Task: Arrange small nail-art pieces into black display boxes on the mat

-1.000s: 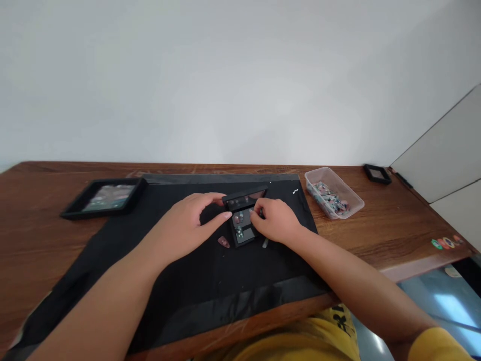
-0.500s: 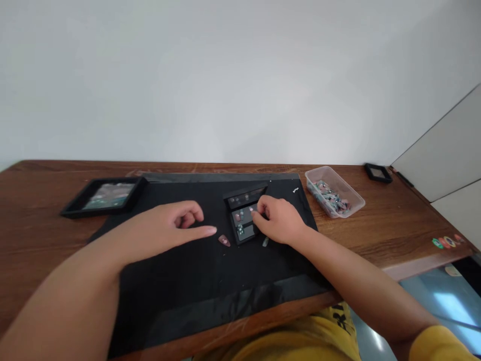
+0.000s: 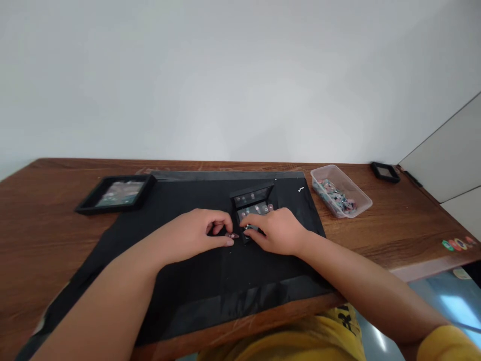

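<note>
Left hand half-closed around a pink pointed chip, right hand curled over an open black box, grips unclear, inside the brown wooden worktop's front edge; crowded fingers could jar the box

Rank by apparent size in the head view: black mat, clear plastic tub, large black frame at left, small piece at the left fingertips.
1. Black mat
2. Large black frame and clear plastic tub: too alike to rank
3. Small piece at the left hand

Soft light; glare on floor; small pieces seem blurred.
</note>
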`<control>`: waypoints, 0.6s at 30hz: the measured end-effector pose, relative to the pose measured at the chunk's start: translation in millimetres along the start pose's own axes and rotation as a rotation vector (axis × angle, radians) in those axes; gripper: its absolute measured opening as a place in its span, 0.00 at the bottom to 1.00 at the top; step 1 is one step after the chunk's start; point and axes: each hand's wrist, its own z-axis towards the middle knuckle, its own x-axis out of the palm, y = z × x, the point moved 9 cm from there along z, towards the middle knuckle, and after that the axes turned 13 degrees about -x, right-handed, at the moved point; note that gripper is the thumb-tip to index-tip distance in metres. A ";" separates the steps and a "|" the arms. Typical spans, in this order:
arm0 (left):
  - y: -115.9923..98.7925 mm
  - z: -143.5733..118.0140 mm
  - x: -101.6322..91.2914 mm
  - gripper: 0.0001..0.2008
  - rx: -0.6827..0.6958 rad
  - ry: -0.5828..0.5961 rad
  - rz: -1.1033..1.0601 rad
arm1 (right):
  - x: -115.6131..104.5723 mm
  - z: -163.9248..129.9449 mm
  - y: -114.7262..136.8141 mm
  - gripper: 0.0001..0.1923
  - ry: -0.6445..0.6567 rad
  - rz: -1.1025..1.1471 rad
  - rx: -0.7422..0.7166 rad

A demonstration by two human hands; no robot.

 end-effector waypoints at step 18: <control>-4.2 -4.9 -8.7 0.27 0.036 -0.065 -0.131 | -21.1 -9.5 -17.7 0.15 -0.073 0.070 0.144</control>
